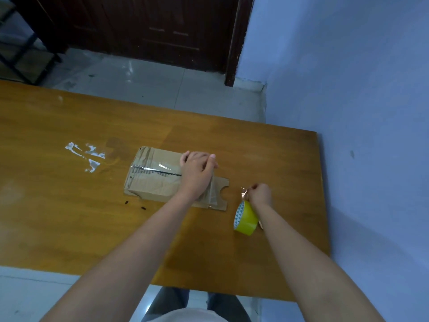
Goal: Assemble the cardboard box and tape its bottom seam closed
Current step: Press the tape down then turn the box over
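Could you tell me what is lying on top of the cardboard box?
Clear tape runs along the cardboard box seam, and the left hand rests on its right end, hiding the seam there.
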Demonstrator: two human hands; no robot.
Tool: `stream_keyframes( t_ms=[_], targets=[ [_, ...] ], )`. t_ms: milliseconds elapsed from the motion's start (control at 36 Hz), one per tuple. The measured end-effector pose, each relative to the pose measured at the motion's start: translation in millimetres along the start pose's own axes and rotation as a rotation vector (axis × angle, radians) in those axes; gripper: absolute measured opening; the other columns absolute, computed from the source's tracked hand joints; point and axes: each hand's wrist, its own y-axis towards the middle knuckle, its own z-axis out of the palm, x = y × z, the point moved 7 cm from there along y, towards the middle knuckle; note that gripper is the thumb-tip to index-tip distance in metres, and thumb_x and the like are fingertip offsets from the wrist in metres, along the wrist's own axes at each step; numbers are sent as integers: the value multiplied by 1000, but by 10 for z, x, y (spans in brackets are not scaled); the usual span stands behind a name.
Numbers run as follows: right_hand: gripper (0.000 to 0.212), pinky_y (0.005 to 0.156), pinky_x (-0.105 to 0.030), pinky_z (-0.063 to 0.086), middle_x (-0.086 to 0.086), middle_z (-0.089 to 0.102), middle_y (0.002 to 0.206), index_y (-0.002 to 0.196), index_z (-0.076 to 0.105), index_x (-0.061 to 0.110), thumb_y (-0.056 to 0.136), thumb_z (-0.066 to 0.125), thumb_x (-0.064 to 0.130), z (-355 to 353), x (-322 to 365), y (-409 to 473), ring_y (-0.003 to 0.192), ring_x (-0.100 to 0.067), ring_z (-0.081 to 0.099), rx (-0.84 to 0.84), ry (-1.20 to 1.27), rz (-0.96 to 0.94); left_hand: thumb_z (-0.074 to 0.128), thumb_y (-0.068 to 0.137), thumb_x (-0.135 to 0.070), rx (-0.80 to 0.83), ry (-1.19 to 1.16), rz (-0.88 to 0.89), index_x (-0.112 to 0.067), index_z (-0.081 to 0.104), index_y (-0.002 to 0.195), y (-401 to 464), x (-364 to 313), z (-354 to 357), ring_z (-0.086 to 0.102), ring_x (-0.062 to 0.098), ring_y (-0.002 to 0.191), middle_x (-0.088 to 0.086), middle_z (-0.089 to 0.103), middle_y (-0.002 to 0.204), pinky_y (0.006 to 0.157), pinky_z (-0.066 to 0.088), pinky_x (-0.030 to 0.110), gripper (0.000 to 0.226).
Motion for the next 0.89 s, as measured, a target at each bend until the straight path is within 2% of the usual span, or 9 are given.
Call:
stream_keyframes(
  t_ms=[56,139,361,444,500,556,722,806,889],
  targets=[
    [20,74,-31,46,-19,69,103,98,70,5,88,53,12,11,25,10,99,-33,64,21,-23,-14,35,94,-36,-2,-2,4,-26,65,65,-2,-7,-10,54,6,98,-14,63,88,100,12,20,43],
    [32,89,-36,51,-12,67,114,116,65,10,85,58,9,63,58,29,107,-29,62,79,-19,-42,36,95,-35,4,-1,7,-23,68,66,-7,-22,-14,54,7,99,-12,64,90,102,12,22,44],
    [19,87,-36,51,-14,67,108,106,66,13,88,61,14,61,108,151,103,-29,62,86,-77,-37,37,95,-33,8,-2,16,-21,69,69,-20,-49,-36,51,4,98,-12,64,90,101,11,20,43],
    [18,78,-32,51,-12,69,104,105,66,12,88,60,13,56,88,165,94,-28,65,83,-44,-30,41,97,-30,9,5,19,-23,68,68,-22,-38,-24,50,3,97,-13,64,90,103,11,22,40],
    [19,64,-26,50,-11,71,101,103,66,12,87,57,9,45,81,174,79,-23,65,79,-26,-39,41,96,-30,6,-2,14,-22,68,68,-21,-29,-21,49,1,96,-15,62,89,104,11,24,40],
    [21,51,-22,41,-12,70,97,102,67,13,88,52,8,30,79,183,64,-17,59,75,-29,-39,42,95,-30,4,-5,12,-22,69,68,-20,-23,-18,47,-2,95,-18,59,87,103,10,23,40],
    [18,72,-29,46,-7,66,101,105,58,15,87,58,9,55,130,218,97,-29,64,107,-64,-33,37,94,-37,7,14,21,-26,67,68,-18,-20,-10,46,-4,94,-20,59,87,102,11,21,42],
    [28,71,-30,43,-8,64,107,112,54,15,86,64,18,50,188,209,94,-27,62,107,-166,-53,36,94,-38,5,19,23,-27,68,68,-24,-21,-10,46,-4,94,-21,59,87,101,9,18,42],
    [24,73,-34,49,-10,65,107,110,49,14,87,57,14,18,199,222,87,-26,61,61,-296,-41,37,94,-37,-5,17,28,-28,67,68,-21,-25,-17,46,-4,93,-21,58,86,100,9,16,41]
  ],
)
